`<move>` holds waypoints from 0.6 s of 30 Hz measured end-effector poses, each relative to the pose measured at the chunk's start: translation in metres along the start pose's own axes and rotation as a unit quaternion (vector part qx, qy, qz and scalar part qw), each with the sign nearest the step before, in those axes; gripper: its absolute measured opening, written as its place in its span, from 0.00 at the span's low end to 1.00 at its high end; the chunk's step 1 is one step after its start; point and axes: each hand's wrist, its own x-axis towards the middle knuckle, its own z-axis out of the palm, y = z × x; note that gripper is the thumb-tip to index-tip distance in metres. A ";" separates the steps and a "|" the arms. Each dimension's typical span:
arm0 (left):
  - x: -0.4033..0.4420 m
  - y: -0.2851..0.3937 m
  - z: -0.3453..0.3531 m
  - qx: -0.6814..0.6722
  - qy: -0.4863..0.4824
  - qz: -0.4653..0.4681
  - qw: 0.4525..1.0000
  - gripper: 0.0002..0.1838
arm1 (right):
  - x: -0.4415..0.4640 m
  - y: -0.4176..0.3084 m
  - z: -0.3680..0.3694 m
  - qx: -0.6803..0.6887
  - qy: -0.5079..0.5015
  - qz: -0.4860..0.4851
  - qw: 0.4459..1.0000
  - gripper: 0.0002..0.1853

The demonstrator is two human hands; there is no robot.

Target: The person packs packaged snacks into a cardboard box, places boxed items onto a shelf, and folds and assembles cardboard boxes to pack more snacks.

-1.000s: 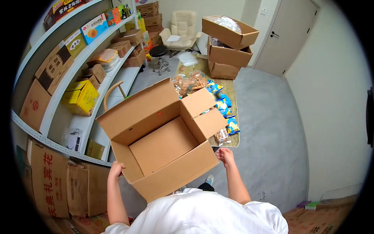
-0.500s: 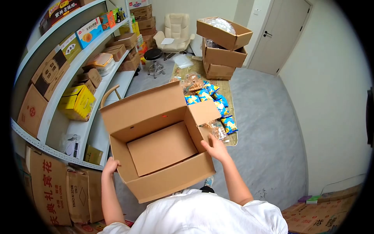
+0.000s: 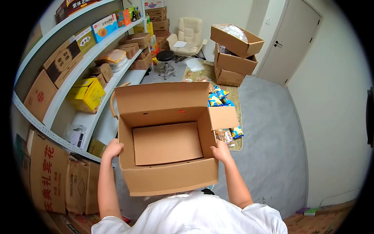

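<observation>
An open, empty cardboard box (image 3: 167, 144) hangs in front of my body, its flaps spread outward. My left hand (image 3: 113, 149) is closed on the box's left side. On the right side, my right hand (image 3: 221, 151) grips the box below a side flap. Beyond the box, blue and yellow snack bags (image 3: 219, 96) lie on the table (image 3: 233, 93), partly hidden by the box. A clear bag of brown snacks (image 3: 224, 135) sits near the table's front end.
Stacked open cardboard boxes (image 3: 235, 60) stand at the table's far end. Shelves (image 3: 93, 58) loaded with cartons run along the left. A black stool (image 3: 166, 56) and a cream chair (image 3: 189, 35) are at the back. Large cartons (image 3: 46, 175) stand lower left.
The box has turned level and shifted slightly right. My right hand, open half a second ago, has closed on its right side. My left hand has kept its hold.
</observation>
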 end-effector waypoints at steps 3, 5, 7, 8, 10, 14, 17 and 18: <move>0.003 0.001 0.006 0.020 0.016 0.018 1.000 0.09 | -0.003 0.008 0.004 0.020 -0.005 0.010 1.000 0.17; 0.006 -0.001 0.011 0.026 0.023 0.024 0.999 0.09 | -0.005 0.010 0.005 0.014 -0.004 0.007 1.000 0.17; 0.009 -0.006 0.017 0.069 0.053 0.045 0.995 0.10 | -0.006 0.012 0.008 0.009 -0.003 0.007 1.000 0.17; 0.013 -0.011 0.019 0.069 0.053 0.043 0.995 0.10 | -0.006 0.014 0.010 0.002 -0.006 0.009 1.000 0.17; 0.015 -0.017 0.019 0.071 0.041 0.017 0.996 0.12 | -0.005 0.019 0.014 -0.005 -0.012 0.010 1.000 0.17; 0.019 -0.009 0.014 0.061 0.024 -0.005 0.998 0.12 | -0.003 0.025 0.022 0.018 -0.020 0.015 1.000 0.17; 0.039 -0.007 0.008 0.080 0.004 -0.004 0.997 0.13 | 0.004 0.031 0.030 0.023 -0.026 0.021 0.999 0.17; 0.046 -0.004 0.006 0.111 0.005 -0.003 0.994 0.13 | 0.005 0.033 0.033 0.029 -0.023 0.025 0.999 0.16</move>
